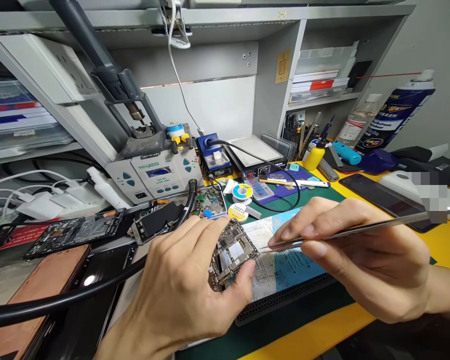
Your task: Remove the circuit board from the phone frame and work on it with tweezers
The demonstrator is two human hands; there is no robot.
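My left hand point(187, 280) grips a small phone circuit board point(235, 245) by its edges, thumb at the lower right and fingers along the upper left. The board is tilted and carries chips, metal shields and a pale patch in its middle. Pinched between the thumb and fingers of my right hand point(363, 255) is a pair of slim metal tweezers point(354, 229). Their tips point left and lie close to the board's right edge; whether they touch it I cannot tell. Beneath both hands lies a worn blue and white printed sheet point(290, 270).
A hot-air station point(161, 172) stands behind, its thick black hose point(78, 295) crossing the left side. Solder spools point(242, 193) and a small heating plate point(257, 155) sit at the back. Phone parts point(78, 232) lie left; a dark phone point(378, 195) and spray can point(395, 117) stand right.
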